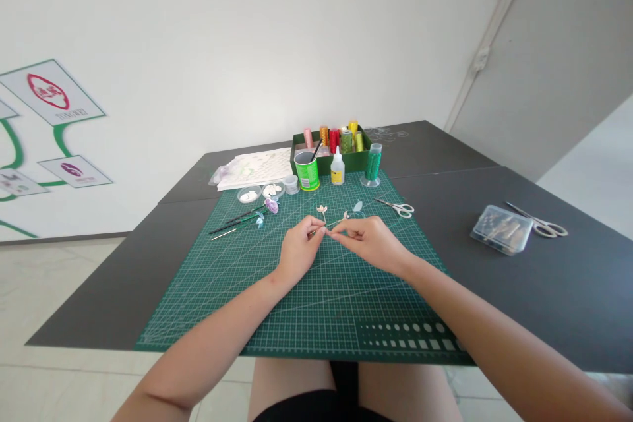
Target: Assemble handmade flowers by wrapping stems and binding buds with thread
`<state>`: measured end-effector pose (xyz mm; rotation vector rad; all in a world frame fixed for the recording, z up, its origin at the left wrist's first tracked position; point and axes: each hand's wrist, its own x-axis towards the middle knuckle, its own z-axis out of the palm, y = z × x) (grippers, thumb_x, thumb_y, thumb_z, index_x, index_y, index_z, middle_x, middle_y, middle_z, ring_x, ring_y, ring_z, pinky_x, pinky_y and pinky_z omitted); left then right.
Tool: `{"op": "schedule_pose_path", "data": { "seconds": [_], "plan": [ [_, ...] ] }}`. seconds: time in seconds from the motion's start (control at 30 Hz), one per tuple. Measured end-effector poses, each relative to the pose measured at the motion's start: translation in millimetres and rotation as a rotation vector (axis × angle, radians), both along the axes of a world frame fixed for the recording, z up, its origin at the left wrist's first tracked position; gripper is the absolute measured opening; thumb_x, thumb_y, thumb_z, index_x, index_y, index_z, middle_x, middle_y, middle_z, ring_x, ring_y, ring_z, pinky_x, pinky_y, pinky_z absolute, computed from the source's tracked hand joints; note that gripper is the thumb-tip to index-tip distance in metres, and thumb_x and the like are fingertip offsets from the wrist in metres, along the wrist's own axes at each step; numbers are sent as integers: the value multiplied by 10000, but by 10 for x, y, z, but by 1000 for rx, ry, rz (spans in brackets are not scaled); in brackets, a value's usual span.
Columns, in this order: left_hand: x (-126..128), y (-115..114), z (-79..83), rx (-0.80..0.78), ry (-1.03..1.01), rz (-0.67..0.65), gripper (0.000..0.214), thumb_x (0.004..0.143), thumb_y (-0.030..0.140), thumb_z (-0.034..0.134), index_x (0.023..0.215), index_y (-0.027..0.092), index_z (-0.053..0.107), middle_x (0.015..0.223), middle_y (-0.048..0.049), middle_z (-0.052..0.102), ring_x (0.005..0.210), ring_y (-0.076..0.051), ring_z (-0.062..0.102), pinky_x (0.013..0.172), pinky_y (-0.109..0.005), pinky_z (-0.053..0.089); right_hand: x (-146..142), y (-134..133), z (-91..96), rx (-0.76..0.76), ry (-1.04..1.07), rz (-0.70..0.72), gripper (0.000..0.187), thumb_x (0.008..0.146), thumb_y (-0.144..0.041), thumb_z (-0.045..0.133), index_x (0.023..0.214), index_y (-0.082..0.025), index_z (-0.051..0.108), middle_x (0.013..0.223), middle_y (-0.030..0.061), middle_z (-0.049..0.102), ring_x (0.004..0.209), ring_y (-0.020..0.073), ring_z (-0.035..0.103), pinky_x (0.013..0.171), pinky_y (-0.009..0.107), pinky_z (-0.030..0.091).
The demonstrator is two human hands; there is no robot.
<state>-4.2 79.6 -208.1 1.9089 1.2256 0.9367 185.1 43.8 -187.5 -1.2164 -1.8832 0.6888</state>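
Note:
Over the green cutting mat [237,303], my two hands almost meet at the fingertips. My left hand [301,245] is closed in a pinch on the thin stem of a small pale pink flower [322,209], which rises above the fingers. My right hand [368,241] is pinched too, close to the stem's lower end; whatever is between its fingertips is too fine to make out. Just beyond the right fingers are a small pale bud [346,215] and a pale leaf [357,206].
Behind stand a green can [307,175], a glue bottle [337,170], a box of thread spools [322,162] and a green thread spool [374,165]. Left lie a purple flower [271,206] and dishes of white bits [249,195]. Right are scissors [401,209] and a clear plastic case [502,229].

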Motion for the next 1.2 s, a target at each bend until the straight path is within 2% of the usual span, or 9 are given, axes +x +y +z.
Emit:
{"op": "schedule_pose_path", "data": {
  "seconds": [0.3, 0.5, 0.57, 0.67, 0.77, 0.9, 1.03, 1.1, 1.2],
  "plan": [
    [32, -132, 98, 225, 491, -176, 101, 957, 272, 575, 967, 271, 675, 886, 45, 769, 776, -180, 688, 675, -278, 447, 234, -21, 210, -212, 511, 4, 342, 832, -465, 713, 920, -152, 820, 484, -51, 408, 469, 76, 265, 456, 265, 163],
    [42, -173, 27, 238, 391, -412, 133, 982, 250, 541, 1019, 254, 669, 1257, 24, 732, 990, -172, 722, 825, -280, 509, 339, 30, 195, -188, 599, -67, 360, 832, -454, 727, 987, -141, 813, 456, -74, 343, 467, 72, 248, 458, 266, 149],
    [44, -182, 23, 232, 368, -465, 138, 984, 244, 536, 1025, 246, 668, 1172, 14, 760, 986, -176, 724, 806, -271, 506, 365, 53, 204, -192, 614, -68, 377, 825, -460, 727, 997, -134, 808, 457, -82, 316, 464, 72, 236, 458, 268, 143],
    [51, -208, 50, 187, 322, -486, 120, 968, 237, 551, 983, 242, 670, 917, 24, 784, 747, -156, 706, 659, -247, 462, 404, 90, 204, -209, 639, -69, 415, 803, -484, 730, 998, -125, 799, 468, -92, 281, 462, 69, 214, 457, 269, 146],
    [57, -249, 95, 143, 226, -507, 94, 948, 226, 570, 940, 245, 663, 865, 28, 789, 629, -140, 657, 598, -242, 418, 445, 131, 172, -225, 619, -88, 469, 785, -507, 727, 1028, -111, 792, 468, -95, 280, 459, 68, 211, 454, 264, 156],
    [43, -279, 134, 158, 146, -473, 100, 943, 250, 576, 902, 235, 666, 855, 2, 791, 600, -144, 621, 595, -253, 409, 488, 215, 76, -214, 401, -157, 472, 826, -506, 680, 1081, -126, 798, 446, -66, 399, 445, 82, 298, 441, 248, 210],
    [17, -267, 146, 194, 58, -364, 128, 956, 286, 566, 1006, 222, 665, 846, -12, 794, 581, -143, 583, 620, -261, 426, 495, 334, -63, -155, 240, -119, 309, 805, -434, 692, 929, -190, 834, 753, 58, 754, 702, 190, 647, 631, 305, 497],
    [9, -258, 149, 206, 18, -292, 217, 960, 298, 570, 1148, 220, 645, 850, -7, 797, 554, -138, 552, 630, -264, 434, 491, 375, -119, -161, 211, -79, 279, 793, -417, 689, 879, -196, 836, 911, 86, 796, 860, 241, 703, 765, 350, 535],
    [6, -240, 147, 233, -26, -200, 249, 962, 299, 567, 1177, 225, 671, 859, -8, 794, 537, -128, 528, 627, -266, 432, 485, 385, -149, -176, 136, -6, 297, 810, -401, 661, 895, -173, 830, 916, 86, 794, 862, 247, 701, 774, 356, 522]
  ]
}}
